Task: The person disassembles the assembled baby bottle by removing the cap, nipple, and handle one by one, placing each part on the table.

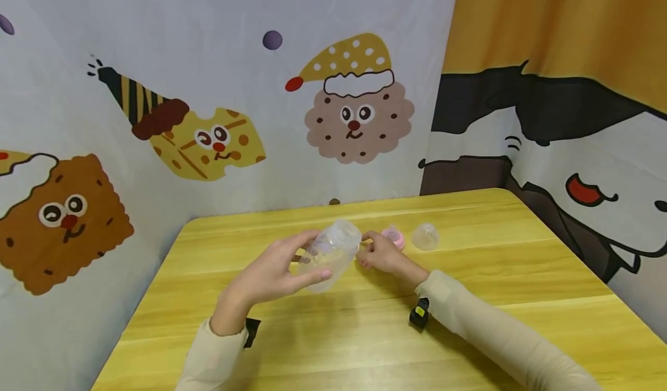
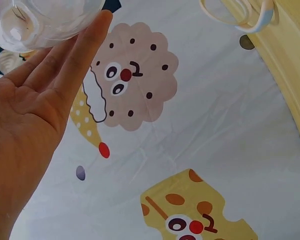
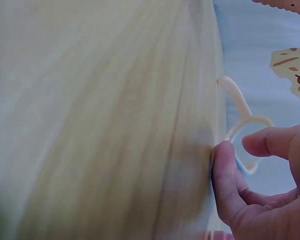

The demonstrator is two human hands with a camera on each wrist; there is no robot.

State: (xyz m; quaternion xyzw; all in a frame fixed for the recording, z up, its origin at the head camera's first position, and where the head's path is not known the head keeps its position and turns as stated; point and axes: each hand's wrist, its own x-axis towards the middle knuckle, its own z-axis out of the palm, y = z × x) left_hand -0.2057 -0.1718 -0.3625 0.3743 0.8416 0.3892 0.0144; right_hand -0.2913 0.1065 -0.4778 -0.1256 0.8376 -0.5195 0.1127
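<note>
My left hand (image 1: 278, 266) grips a clear baby bottle (image 1: 339, 252) above the table, its open neck tilted up and to the right. In the left wrist view, part of the bottle (image 2: 65, 20) shows above the fingers. Close beside the bottle's neck, my right hand (image 1: 385, 255) is low over the tabletop. Its thumb and fingers pinch a pale ring-shaped bottle handle (image 3: 257, 120) with a curved arm; the handle is mostly hidden in the head view. The left wrist view also catches this handle (image 2: 262, 17) at its top edge.
Behind my right hand, a pink collar with a teat (image 1: 394, 237) lies on the wooden table (image 1: 333, 344). To its right stands a clear dome cap (image 1: 425, 237). A printed cloth (image 1: 234, 49) hangs behind the table's far edge.
</note>
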